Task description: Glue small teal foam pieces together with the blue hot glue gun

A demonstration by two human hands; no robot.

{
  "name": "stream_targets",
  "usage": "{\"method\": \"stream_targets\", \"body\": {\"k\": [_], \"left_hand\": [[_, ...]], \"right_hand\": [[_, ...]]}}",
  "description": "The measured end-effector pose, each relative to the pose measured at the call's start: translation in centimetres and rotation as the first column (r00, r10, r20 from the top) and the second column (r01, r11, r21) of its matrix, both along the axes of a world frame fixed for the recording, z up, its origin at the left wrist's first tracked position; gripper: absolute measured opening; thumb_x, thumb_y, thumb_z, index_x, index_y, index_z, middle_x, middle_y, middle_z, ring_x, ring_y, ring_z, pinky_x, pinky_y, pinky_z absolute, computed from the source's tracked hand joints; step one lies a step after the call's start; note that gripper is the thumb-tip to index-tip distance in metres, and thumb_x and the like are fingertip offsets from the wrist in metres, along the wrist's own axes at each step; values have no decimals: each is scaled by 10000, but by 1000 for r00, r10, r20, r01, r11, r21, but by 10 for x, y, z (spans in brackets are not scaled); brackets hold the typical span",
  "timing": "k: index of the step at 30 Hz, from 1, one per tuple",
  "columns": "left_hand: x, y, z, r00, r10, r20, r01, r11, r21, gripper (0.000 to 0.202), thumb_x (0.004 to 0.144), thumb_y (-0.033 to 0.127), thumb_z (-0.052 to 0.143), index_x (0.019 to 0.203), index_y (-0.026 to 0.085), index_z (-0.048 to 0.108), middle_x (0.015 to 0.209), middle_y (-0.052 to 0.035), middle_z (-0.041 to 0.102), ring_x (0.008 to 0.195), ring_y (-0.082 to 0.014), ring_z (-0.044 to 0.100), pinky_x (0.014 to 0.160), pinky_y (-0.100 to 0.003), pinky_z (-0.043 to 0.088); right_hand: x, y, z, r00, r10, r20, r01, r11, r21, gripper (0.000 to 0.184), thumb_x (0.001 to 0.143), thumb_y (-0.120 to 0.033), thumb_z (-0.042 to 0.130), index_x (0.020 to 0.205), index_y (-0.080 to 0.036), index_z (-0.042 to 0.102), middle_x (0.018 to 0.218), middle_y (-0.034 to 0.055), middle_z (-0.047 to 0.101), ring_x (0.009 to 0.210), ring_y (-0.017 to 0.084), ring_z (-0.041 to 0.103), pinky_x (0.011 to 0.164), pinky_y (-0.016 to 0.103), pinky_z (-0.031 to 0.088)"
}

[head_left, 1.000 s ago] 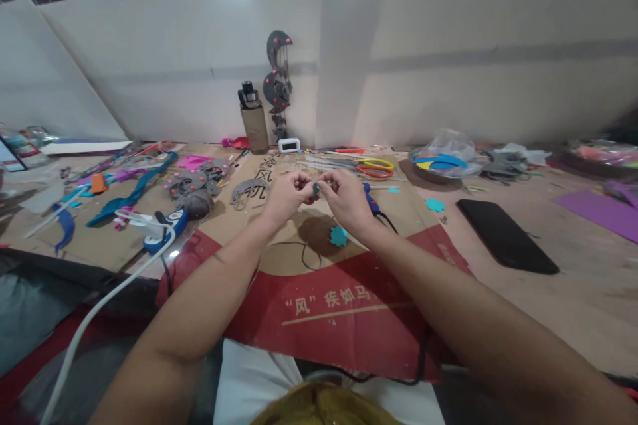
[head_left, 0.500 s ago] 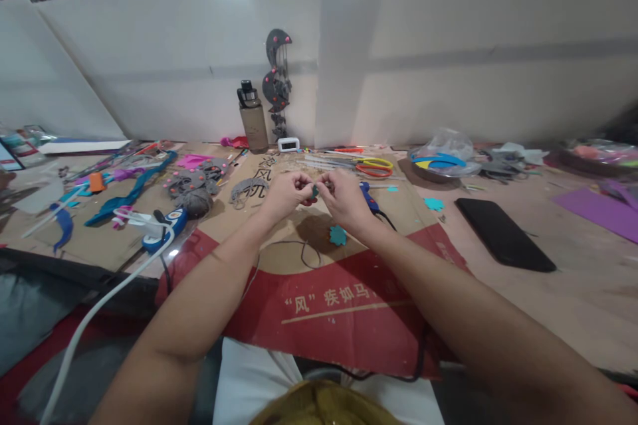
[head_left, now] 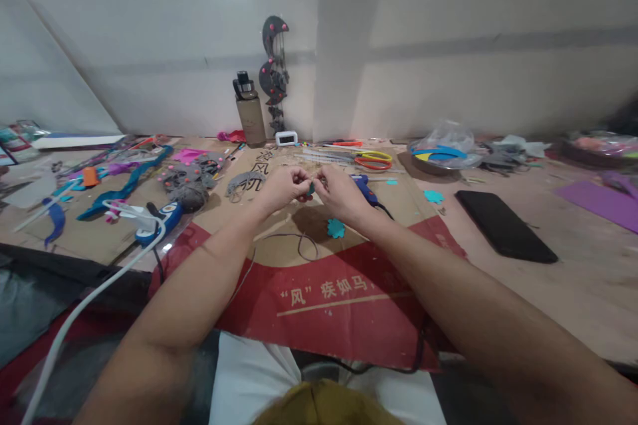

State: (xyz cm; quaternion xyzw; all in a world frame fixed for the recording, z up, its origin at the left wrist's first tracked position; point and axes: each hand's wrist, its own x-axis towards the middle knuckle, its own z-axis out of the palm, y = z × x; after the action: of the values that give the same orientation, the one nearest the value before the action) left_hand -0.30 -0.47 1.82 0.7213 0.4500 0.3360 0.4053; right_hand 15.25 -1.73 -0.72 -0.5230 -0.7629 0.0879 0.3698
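Between the fingertips of my left hand (head_left: pixel 288 188) and my right hand (head_left: pixel 337 194) is a small teal piece (head_left: pixel 310 189), mostly hidden by the fingers. Both hands are closed in a pinch at it, held above the cardboard sheet (head_left: pixel 279 252). A turquoise flower-shaped cutout (head_left: pixel 335 228) lies on the cardboard just below my right hand. Thin grey cord (head_left: pixel 308 249) curls loosely on the cardboard beneath my hands. Beside my right wrist rests a blue glue gun (head_left: pixel 366 189), partly covered by the hand.
Scissors (head_left: pixel 373 159) lie behind my hands. To the right are a black phone (head_left: pixel 503 224), another turquoise cutout (head_left: pixel 433 196) and a bowl (head_left: pixel 438 161). A blue power strip (head_left: pixel 162 222) with a white cable, grey yarn (head_left: pixel 192 195) and a bottle (head_left: pixel 250 116) stand or lie leftward.
The view has shifted slightly, so things on the table sit a little higher and further left. My hands stay together on the small teal piece.
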Motion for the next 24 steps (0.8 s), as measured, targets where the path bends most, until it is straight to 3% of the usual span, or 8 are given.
{"method": "stream_targets", "body": {"k": [8,15,24], "left_hand": [[-2,2,-1,993,-26,117,44,988,-149,104,787,200,650,754,106,618,621,-31,669,543,-110,647,574,-236,549],[-10,11,-8,967,-24,254,92,961,-259,288,673,334,769,772,93,647,665,-57,688,538,-119,643,584,-254,551],[-13,13,-7,950,-35,310,122,956,-266,293,639,318,768,808,100,667,698,-74,705,589,-139,662,617,-281,563]], "right_hand": [[-2,1,2,999,20,-34,-21,999,-33,130,876,-222,466,776,-180,539,775,30,541,709,159,456,644,274,314],[-1,5,2,998,19,-65,-22,998,-58,153,855,-187,480,703,-191,504,705,6,538,669,145,447,609,262,289],[-3,3,5,995,36,-95,-40,999,-37,185,857,-186,481,675,-190,515,689,2,555,679,142,465,633,256,309]]}}
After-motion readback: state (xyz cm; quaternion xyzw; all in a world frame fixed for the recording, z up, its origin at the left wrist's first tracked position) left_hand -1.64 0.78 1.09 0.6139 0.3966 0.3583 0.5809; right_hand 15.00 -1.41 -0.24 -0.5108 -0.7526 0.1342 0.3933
